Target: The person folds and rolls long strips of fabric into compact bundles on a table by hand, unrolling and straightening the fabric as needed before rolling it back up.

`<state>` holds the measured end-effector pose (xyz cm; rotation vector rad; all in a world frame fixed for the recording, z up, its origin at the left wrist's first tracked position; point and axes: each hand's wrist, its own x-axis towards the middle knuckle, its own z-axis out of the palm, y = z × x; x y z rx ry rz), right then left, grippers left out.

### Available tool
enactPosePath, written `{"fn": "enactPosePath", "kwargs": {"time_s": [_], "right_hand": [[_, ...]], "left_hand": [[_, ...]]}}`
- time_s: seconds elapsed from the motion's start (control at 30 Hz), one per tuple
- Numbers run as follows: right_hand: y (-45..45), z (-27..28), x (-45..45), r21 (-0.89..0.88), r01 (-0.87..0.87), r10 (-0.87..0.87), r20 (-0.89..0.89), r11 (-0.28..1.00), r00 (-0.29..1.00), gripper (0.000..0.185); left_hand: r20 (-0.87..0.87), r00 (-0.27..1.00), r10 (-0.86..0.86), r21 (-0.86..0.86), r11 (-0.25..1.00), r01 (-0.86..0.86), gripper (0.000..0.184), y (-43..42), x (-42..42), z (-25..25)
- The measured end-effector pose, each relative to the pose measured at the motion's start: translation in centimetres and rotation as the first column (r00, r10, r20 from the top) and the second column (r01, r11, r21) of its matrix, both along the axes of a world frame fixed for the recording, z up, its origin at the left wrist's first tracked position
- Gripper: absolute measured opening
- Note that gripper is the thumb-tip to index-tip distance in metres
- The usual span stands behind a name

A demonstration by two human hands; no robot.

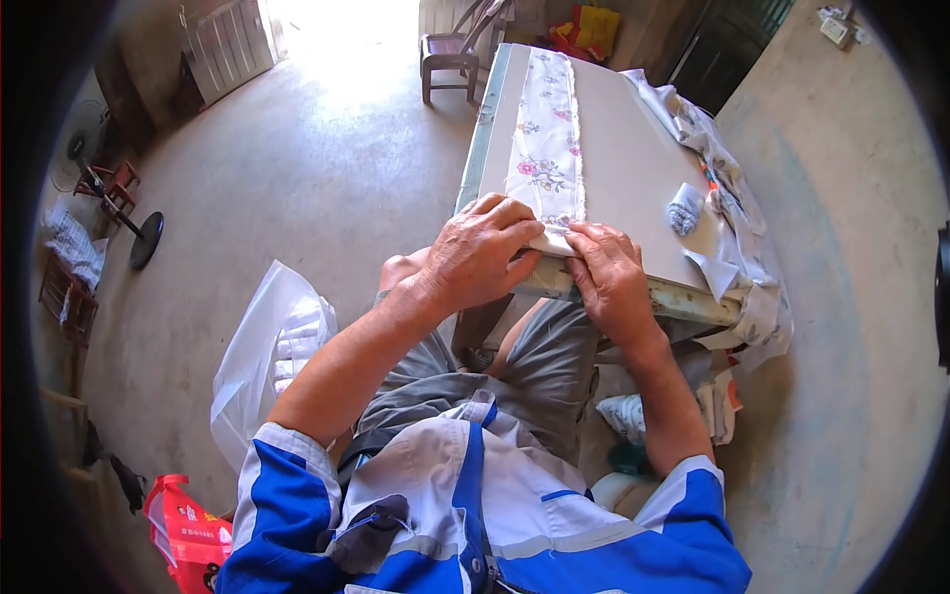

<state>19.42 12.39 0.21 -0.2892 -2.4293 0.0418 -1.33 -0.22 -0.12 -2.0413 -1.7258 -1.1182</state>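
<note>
A long white fabric strip (542, 148) with printed flowers and a frayed right edge lies lengthwise along the table (628, 139). Its near end is a thick white roll or fold at the table's front edge. My left hand (482, 246) is closed on the left side of that end, thumb below and fingers on top. From the right, my right hand (609, 272) pinches the same end, its thumb under and its fingertips over the fabric. Part of the end is hidden beneath my fingers. Right of the strip lies a small rolled fabric bundle (685, 210).
Loose fabric (732, 188) drapes over the table's right edge. A white plastic bag (259, 346) stands on the floor by my left arm, with a red bag (188, 530) nearer. A fan (146, 241) and a wooden chair (448, 59) stand farther off.
</note>
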Motion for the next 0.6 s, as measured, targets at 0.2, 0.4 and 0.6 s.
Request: {"fn": "enactPosePath", "kwargs": {"time_s": [0.2, 0.4, 0.6], "right_hand": [[-0.2, 0.5, 0.0, -0.06, -0.003, 0.001, -0.035, 0.998, 0.999, 0.03], [0.7, 0.6, -0.3, -0.074, -0.035, 0.027, -0.117, 0.997, 0.993, 0.027], [0.8, 1.4, -0.7, -0.189, -0.032, 0.007, -0.13, 0.981, 0.992, 0.024]], "left_hand": [[-0.003, 1.0, 0.012, 0.033, 0.999, -0.012, 0.029, -0.2, -0.2, 0.3], [0.08, 0.997, 0.02, 0.016, 1.0, -0.021, 0.025, -0.3, -1.2, 0.4], [0.134, 0.99, 0.041, -0.009, 0.999, -0.04, 0.019, 0.2, -1.7, 0.7]]}}
